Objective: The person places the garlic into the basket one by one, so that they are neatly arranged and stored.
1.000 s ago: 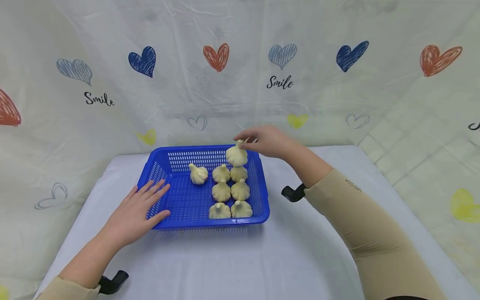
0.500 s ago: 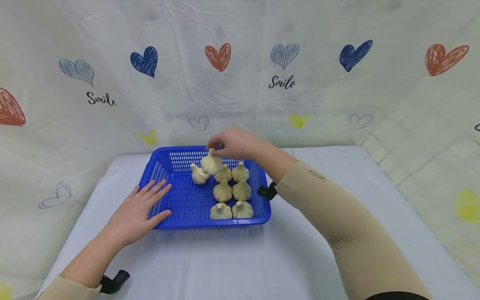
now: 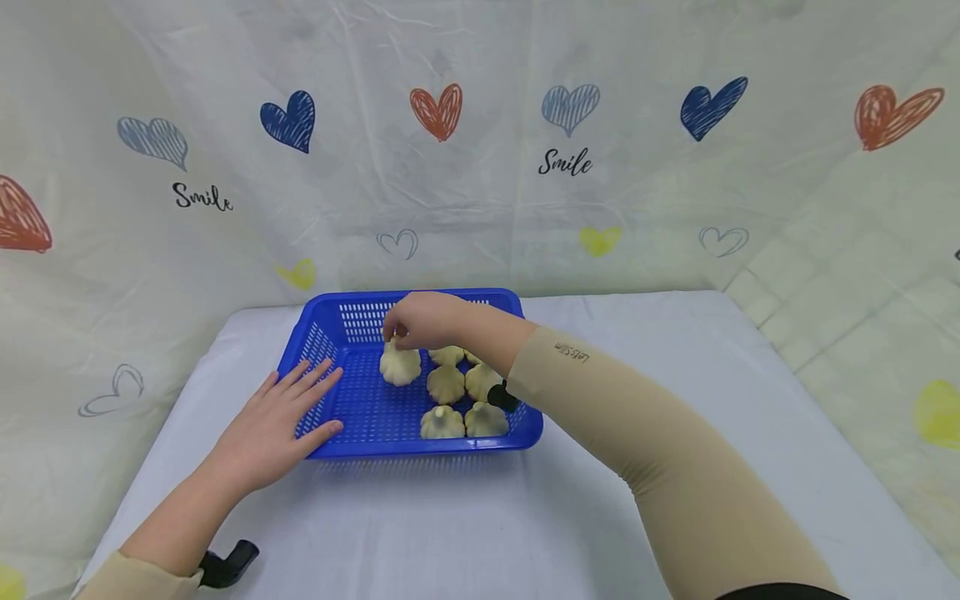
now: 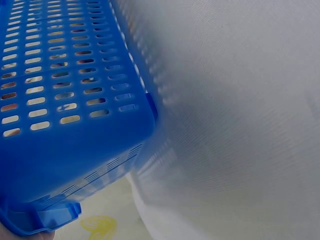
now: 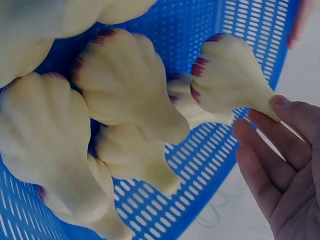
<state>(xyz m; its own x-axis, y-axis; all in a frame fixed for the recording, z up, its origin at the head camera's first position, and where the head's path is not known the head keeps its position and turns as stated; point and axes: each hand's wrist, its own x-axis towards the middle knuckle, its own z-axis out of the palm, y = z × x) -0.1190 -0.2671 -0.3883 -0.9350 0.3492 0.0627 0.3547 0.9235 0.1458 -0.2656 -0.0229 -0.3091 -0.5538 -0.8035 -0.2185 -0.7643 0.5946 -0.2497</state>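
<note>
My right hand (image 3: 427,321) pinches a garlic bulb (image 3: 400,364) by its stem, over the back left part of a blue plastic basket (image 3: 420,446). The wrist view shows the held garlic bulb (image 5: 227,75) between thumb and fingers, with another garlic bulb (image 5: 187,102) partly hidden behind it. More bulbs, such as this garlic bulb (image 3: 442,422), stand in rows along the basket's right side; my right arm covers some of them. With fingers spread, my left hand (image 3: 273,429) rests on the basket's left rim. In the left wrist view, the basket's slotted wall (image 4: 65,95) fills the upper left.
The basket stands on a white-covered table (image 3: 420,533). Behind it hangs a pale curtain (image 3: 480,192) printed with hearts. A black wrist mount (image 3: 228,565) sticks out from the left sleeve, another black mount (image 3: 502,397) from the right.
My right hand has carried the garlic bulb left and then down, from the basket's back right corner to its back left part. My left hand has stayed on the rim.
</note>
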